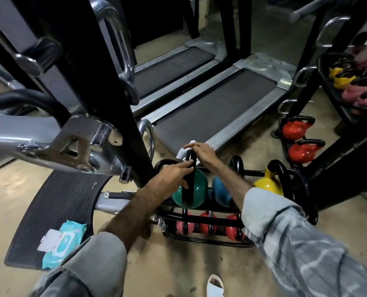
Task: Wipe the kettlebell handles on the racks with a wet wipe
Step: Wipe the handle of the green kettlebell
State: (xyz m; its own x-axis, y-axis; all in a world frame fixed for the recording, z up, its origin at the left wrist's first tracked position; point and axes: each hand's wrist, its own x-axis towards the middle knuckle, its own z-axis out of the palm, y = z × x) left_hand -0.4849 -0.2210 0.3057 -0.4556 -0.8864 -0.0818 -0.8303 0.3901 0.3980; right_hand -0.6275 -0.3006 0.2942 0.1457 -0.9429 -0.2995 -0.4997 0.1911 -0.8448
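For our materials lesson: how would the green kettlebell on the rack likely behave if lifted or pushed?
The green kettlebell is probably heavy for its size and rigid. Its rounded body might roll once off the rack. The left hand steadies its black handle, which looks glossy, perhaps slippery after wiping.

Wipe (183,151) mostly hidden under right hand (200,151); only a crumpled corner showing past the fingers. Top of green kettlebell's handle (191,168) covered by both hands, left hand (175,171) lying across its side. Blue kettlebell (221,190) partly hidden behind right forearm, its handle (236,162) only partly visible. Three red kettlebells (208,224) below the hands partly screened by rack bars (210,241). Print on wipe pack (62,243), near left elbow, too small to read. Sandal (215,286) cut off by bottom edge. Far rack (337,86), right of the hands, blurred and cut off by right edge.
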